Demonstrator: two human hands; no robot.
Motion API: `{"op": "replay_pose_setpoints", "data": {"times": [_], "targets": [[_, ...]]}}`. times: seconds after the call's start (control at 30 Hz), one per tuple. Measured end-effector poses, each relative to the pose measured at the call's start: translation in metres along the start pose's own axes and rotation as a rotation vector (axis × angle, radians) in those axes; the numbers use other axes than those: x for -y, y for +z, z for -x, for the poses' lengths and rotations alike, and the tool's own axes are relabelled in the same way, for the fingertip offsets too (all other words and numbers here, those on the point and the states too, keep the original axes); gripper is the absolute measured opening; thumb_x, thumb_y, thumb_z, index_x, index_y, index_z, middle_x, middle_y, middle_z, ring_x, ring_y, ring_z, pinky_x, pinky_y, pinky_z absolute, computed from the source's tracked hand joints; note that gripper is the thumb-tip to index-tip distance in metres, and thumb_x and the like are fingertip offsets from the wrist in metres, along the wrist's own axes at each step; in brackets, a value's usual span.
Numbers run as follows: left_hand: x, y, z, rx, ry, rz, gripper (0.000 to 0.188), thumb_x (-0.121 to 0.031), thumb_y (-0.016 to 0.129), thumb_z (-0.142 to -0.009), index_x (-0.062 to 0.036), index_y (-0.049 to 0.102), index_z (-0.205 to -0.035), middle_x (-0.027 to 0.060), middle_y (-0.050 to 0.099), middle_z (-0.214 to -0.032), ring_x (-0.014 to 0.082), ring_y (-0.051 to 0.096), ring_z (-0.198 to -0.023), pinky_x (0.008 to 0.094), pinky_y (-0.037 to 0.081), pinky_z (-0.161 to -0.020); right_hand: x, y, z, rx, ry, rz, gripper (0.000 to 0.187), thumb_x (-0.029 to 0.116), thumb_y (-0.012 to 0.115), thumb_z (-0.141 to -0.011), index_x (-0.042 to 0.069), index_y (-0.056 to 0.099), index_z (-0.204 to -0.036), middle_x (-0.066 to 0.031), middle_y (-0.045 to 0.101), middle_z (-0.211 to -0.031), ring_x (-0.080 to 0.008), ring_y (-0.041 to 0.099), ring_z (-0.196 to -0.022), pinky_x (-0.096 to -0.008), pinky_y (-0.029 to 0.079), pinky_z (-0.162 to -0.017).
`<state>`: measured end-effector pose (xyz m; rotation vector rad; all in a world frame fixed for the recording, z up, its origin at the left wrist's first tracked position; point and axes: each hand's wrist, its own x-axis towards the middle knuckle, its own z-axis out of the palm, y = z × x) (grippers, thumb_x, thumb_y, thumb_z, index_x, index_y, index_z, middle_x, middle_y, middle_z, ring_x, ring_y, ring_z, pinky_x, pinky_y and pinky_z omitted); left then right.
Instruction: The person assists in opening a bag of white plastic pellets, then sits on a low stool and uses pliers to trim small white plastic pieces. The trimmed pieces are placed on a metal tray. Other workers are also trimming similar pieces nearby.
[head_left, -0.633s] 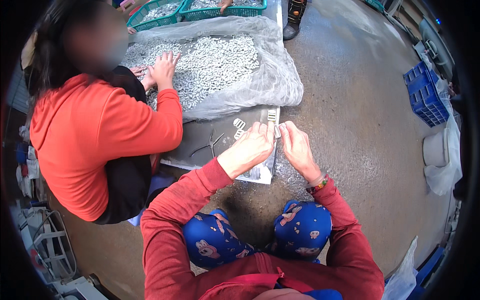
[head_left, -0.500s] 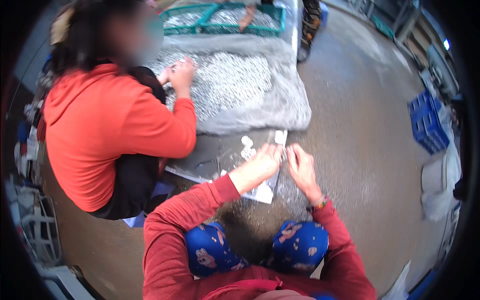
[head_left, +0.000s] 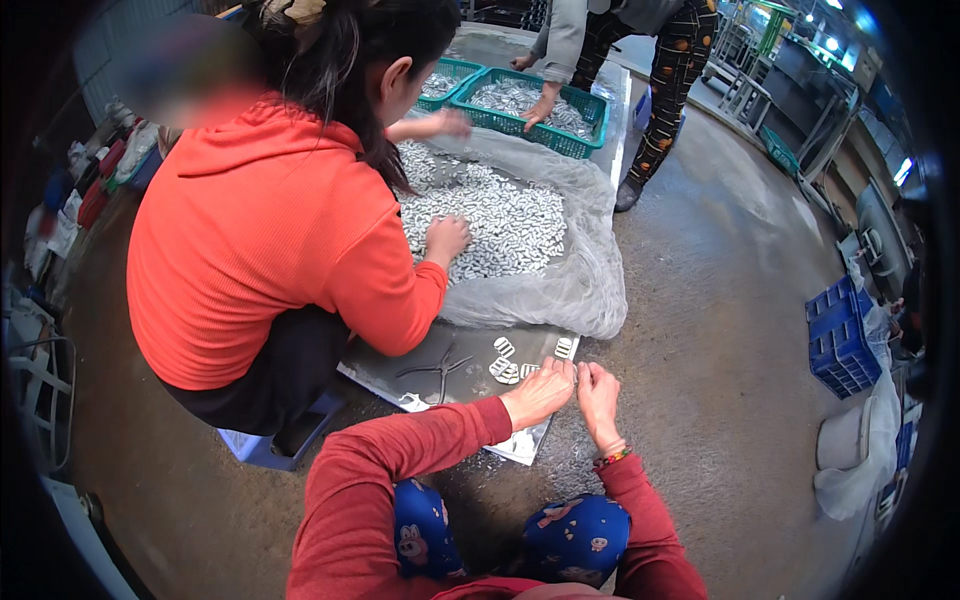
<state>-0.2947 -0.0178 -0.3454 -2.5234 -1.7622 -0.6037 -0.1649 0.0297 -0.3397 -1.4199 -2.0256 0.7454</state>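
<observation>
My left hand (head_left: 541, 392) is closed in a pinch over the right corner of a grey board (head_left: 405, 352). Close beside it, my right hand (head_left: 598, 396) is pinched too, just past the board's edge. Whatever lies between the fingertips is too small or hidden to name. White oval pieces with dark slots (head_left: 504, 371) lie on the board by my left hand, and another slotted piece (head_left: 563, 347) sits beyond the fingertips. Farther left, pliers (head_left: 440, 371) rest with their handles spread. White scraps (head_left: 518, 444) are at the board's near corner.
A co-worker in an orange top (head_left: 270, 240) sits at left on a low stool (head_left: 262, 450), hands at a heap of small silvery-white pieces (head_left: 500, 222) on mesh cloth (head_left: 560, 300). Behind, another person reaches into a green basket (head_left: 590, 140). A blue crate (head_left: 840, 340) stands at right.
The view has tilted up, showing more of the baskets and the person behind them. One hand of the orange-clad co-worker has moved toward the baskets. My hands remain together near the board's corner.
</observation>
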Motion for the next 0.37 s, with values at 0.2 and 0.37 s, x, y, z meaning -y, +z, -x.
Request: {"op": "replay_pose_setpoints", "data": {"times": [0.2, 0.37], "targets": [[0.006, -0.007, 0.000, 0.051, 0.093, 0.132, 0.029, 0.002, 0.054, -0.071, 0.0148, 0.047, -0.096, 0.0247, 0.058, -0.083, 0.0389, 0.059, -0.078, 0.0415, 0.051, -0.062, -0.002, 0.002, 0.006, 0.032, -0.160, 0.161, 0.025, 0.022, 0.045, -0.091, 0.001, 0.050, -0.078, -0.0238, 0.055, -0.065, -0.0444, 0.054, -0.064, -0.0496, 0.040, -0.054], [0.021, -0.013, -0.001, 0.256, -0.004, 0.497, 0.035, -0.010, 0.062, -0.076, 0.0066, 0.048, -0.104, 0.0234, 0.061, -0.091, 0.0445, 0.059, -0.080, 0.0424, 0.049, -0.066, -0.002, 0.000, 0.008, 0.072, -0.077, 0.055, 0.025, 0.023, 0.045, -0.092, 0.002, 0.049, -0.079, -0.0256, 0.053, -0.068, -0.0441, 0.054, -0.067, -0.0491, 0.041, -0.057]]}}
